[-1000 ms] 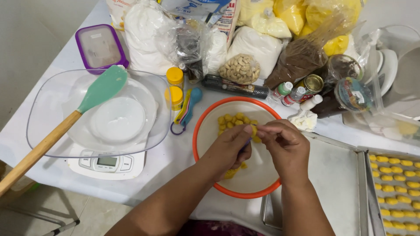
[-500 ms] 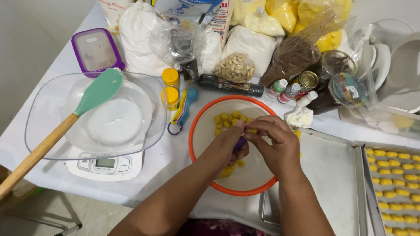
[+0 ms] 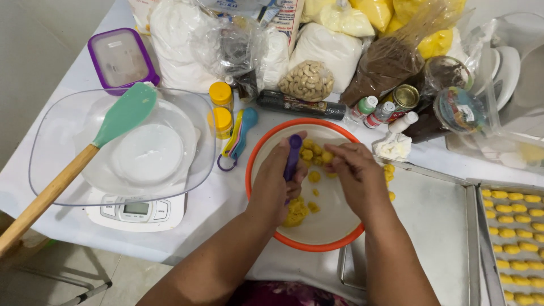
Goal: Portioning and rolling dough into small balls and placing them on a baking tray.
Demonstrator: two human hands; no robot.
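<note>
An orange-rimmed white plate (image 3: 334, 238) lies in front of me with small yellow dough pieces (image 3: 313, 154) near its far side and a lump of yellow dough (image 3: 297, 211) lower down. My left hand (image 3: 275, 184) grips a purple scoop (image 3: 293, 156) upright over the plate. My right hand (image 3: 354, 178) pinches a bit of yellow dough (image 3: 327, 158) at the scoop's tip, fingers together.
A clear bowl (image 3: 51, 158) with a teal spatula (image 3: 122, 116) sits on a kitchen scale (image 3: 136, 211) at left. Bags of flour, cashews (image 3: 307, 80) and cocoa, small bottles and jars crowd the back. Metal trays (image 3: 430, 215) at right; the far tray (image 3: 513, 238) holds rows of yellow dough balls.
My left hand has turned and raised the purple scoop into view. My right hand shifted slightly right, still pinching dough at the plate's far side.
</note>
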